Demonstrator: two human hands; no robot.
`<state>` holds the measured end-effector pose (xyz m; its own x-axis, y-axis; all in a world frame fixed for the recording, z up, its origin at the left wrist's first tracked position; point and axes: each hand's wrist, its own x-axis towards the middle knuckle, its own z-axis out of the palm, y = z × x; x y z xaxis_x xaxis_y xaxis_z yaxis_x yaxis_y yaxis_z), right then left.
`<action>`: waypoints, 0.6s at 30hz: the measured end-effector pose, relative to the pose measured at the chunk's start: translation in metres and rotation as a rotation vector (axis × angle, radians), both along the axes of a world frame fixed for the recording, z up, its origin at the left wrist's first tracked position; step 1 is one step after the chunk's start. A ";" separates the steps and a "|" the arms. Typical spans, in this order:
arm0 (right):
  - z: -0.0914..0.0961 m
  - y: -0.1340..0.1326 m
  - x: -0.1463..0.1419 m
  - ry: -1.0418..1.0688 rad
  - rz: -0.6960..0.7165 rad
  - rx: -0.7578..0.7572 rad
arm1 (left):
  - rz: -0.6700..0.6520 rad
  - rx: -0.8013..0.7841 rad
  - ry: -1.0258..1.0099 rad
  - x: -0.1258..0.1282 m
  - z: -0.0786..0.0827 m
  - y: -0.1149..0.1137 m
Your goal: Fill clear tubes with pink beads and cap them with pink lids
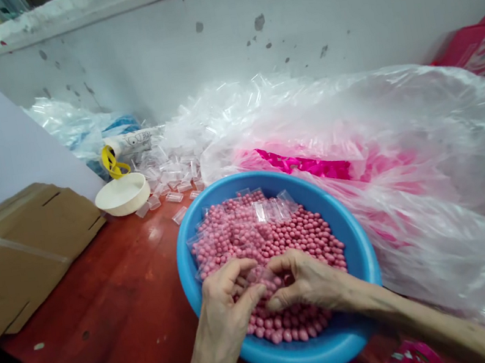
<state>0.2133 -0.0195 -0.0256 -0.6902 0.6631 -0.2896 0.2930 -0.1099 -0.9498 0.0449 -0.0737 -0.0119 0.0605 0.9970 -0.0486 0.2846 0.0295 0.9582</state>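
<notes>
Over a blue basin (367, 247) filled with small round pink balls (312, 238), my two hands meet with their fingertips close together. My left hand (225, 302) is closed, thumb and fingers pinching one side of a small clear plastic case (262, 276). From the other side, my right hand (303, 280) has its thumb and curled fingers on the same case. Pink balls show in or behind the case, and the fingers partly cover it. Several more clear cases (270, 209) lie on the balls toward the basin's far side.
Loose clear cases (171, 172) are heaped behind the basin, beside a white round lid (123, 195) and a yellow-handled tool (113, 161). Flattened cardboard (22, 255) lies left on the red table (124, 306). A large plastic bag (434, 186) with pink contents spreads right, against the wall (237, 40).
</notes>
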 end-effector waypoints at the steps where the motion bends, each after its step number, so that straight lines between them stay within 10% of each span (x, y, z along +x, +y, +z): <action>1: 0.001 -0.002 -0.002 -0.038 -0.031 0.138 | 0.000 0.021 0.043 0.000 0.000 0.000; 9: -0.015 -0.002 0.021 -0.435 0.111 0.982 | 0.055 0.100 0.104 0.002 -0.002 0.001; 18: -0.028 -0.010 0.002 -0.296 0.222 0.746 | 0.071 0.109 0.051 0.000 -0.002 0.000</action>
<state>0.2158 -0.0295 -0.0533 -0.7918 0.6106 -0.0176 0.4828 0.6078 -0.6305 0.0447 -0.0738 -0.0141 -0.0105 0.9982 0.0589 0.3337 -0.0520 0.9412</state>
